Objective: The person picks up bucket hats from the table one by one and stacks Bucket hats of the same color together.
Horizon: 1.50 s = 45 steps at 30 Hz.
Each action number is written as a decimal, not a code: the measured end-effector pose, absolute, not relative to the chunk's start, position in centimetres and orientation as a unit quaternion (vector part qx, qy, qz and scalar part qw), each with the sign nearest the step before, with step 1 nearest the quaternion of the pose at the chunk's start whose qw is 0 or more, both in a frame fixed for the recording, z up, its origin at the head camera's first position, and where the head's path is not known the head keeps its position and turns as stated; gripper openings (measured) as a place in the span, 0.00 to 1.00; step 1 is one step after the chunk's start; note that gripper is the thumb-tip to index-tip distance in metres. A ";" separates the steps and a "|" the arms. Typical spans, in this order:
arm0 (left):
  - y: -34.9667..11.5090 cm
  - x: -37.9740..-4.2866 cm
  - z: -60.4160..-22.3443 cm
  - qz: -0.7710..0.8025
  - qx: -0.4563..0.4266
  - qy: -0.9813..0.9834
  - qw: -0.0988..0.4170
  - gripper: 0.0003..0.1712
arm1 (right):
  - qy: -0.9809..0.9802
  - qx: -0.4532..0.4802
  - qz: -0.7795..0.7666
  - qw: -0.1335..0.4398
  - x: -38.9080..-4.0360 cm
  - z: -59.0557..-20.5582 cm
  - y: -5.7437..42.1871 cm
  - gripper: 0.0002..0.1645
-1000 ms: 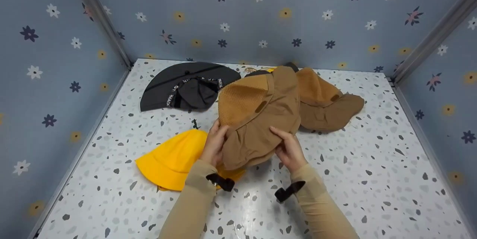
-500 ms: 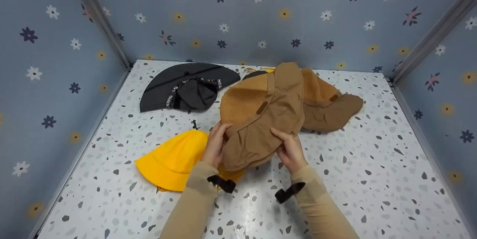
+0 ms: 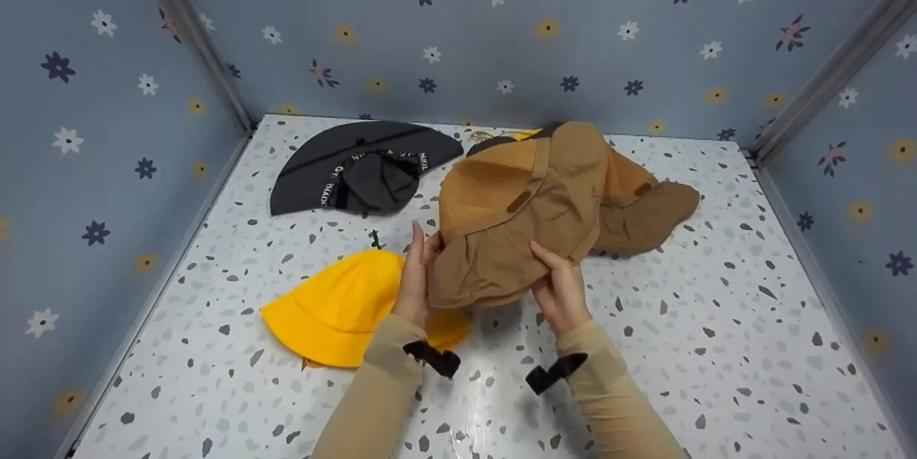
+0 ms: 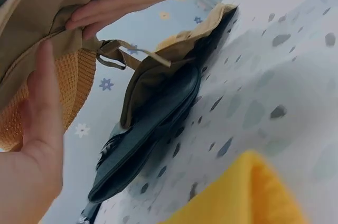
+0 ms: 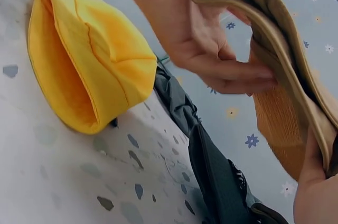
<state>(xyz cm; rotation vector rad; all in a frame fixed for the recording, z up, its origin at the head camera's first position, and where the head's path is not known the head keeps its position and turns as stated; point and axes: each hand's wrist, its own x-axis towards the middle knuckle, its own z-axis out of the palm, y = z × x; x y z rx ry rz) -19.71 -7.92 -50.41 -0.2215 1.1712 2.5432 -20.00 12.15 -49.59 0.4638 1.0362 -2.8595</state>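
A brown sun hat with a tan mesh crown is held up above the table in the head view. My right hand pinches its brim, thumb on top and fingers underneath. At the hat's left side, my left hand has its thumb raised off the fabric. Its straight fingers touch the hat from below in the right wrist view, where the left hand shows more fully. A yellow bucket hat lies on the table, partly behind the left forearm. Another brown hat lies behind the held one, partly covered.
A black wide-brimmed visor hat lies at the back left of the speckled table. More dark and yellow headwear shows behind the held hat, mostly hidden. Flower-patterned panels stand round the back and sides.
The held sun hat has shifted right, its lower brim edge rising slightly. My left thumb has come off the fabric and points up. The right hand keeps its hold.
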 end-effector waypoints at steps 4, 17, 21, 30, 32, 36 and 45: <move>-7.0 -19.1 -50.9 0.941 -0.073 0.298 0.142 0.59 | 0.299 0.171 -0.939 0.005 -19.9 -49.7 12.0 0.24; -4.0 -18.1 -51.4 0.984 -0.068 0.150 0.061 0.67 | 0.253 0.190 -0.947 -0.052 -19.3 -49.7 11.0 0.25; -3.4 -18.1 -51.4 0.981 -0.048 0.186 0.037 0.61 | 0.245 0.185 -0.950 -0.056 -19.2 -49.9 10.5 0.28; -3.0 -18.4 -51.2 0.973 -0.069 0.218 0.034 0.25 | 0.251 0.178 -0.950 -0.055 -18.6 -50.9 9.9 0.26; -3.1 -18.4 -51.2 0.973 -0.076 0.215 0.040 0.26 | 0.257 0.182 -0.947 -0.056 -18.5 -51.0 9.9 0.27; -3.2 -18.4 -51.2 0.974 -0.076 0.210 0.038 0.26 | 0.279 0.189 -0.940 -0.049 -18.4 -50.9 10.0 0.27; -4.0 -18.6 -51.0 0.977 -0.052 0.205 0.025 0.27 | 0.298 0.173 -0.937 -0.059 -18.5 -50.8 11.3 0.14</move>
